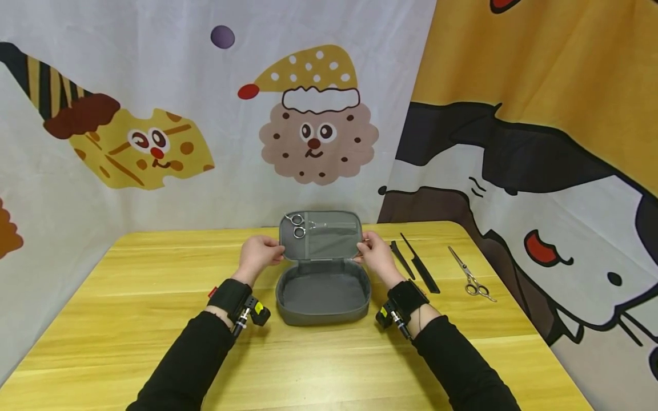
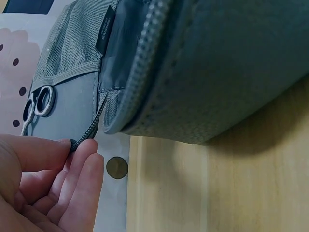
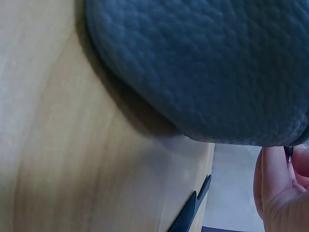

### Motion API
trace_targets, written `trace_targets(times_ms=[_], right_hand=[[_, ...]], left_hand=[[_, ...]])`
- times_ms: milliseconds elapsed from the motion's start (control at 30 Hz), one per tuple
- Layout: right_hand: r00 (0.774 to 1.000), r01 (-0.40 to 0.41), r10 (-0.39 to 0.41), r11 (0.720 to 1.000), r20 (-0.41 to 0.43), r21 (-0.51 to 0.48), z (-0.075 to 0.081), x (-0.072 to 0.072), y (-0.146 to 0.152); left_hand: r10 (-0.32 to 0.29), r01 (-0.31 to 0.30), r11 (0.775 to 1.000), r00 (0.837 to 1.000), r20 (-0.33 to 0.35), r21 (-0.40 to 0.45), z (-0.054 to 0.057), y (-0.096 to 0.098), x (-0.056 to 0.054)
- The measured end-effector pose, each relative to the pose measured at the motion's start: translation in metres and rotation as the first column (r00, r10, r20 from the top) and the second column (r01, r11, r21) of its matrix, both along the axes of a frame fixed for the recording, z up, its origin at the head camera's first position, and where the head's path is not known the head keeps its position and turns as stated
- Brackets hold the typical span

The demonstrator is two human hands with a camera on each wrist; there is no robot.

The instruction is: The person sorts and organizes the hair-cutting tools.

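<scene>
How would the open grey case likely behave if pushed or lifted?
The grey case would probably keep its shape, as its walls stand unsupported. Lifted by the lid alone, it would likely swing at the fold joining the halves. The tucked-in scissors might slide out if the lid tipped, since their handles stick out of the mesh pocket.

The left forearm [image 1: 187, 359] and right forearm [image 1: 462, 365] stretch forward above the worktop [image 1: 324, 371], angling inward. Near its far edge, the left grip [image 1: 259, 254] pinches between thumb and fingers; opposite, the right grip [image 1: 379, 257] pinches too, its fingers bent.
</scene>
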State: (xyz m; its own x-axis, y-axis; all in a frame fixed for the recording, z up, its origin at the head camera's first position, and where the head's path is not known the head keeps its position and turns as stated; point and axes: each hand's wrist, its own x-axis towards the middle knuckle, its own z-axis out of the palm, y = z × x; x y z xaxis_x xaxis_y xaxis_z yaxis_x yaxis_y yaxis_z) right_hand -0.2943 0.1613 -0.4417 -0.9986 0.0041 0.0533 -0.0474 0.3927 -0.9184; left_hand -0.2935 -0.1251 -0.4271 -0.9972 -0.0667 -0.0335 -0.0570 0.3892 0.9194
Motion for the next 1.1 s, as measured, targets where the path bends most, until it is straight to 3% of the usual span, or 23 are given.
trace_targets(times_ms=[267, 700, 1100], right_hand=[[1.0, 0.001, 0.0, 1.0, 0.015, -0.025, 0.0, -0.002, 0.0], [0.999, -0.007, 0.006, 1.0, 0.041, 0.013, 0.003, -0.004, -0.001], [0.999, -0.015, 0.012, 0.999, 0.045, 0.048, 0.002, -0.009, -0.001]], left_hand=[[-0.025, 0.024, 0.999, 0.999, 0.039, 0.025, 0.001, -0.002, -0.003], [-0.028, 0.016, 0.993, 0.994, 0.11, 0.116, 0.002, -0.002, -0.005], [-0.043, 0.021, 0.989, 0.988, 0.151, 0.145, -0.002, -0.003, -0.011]])
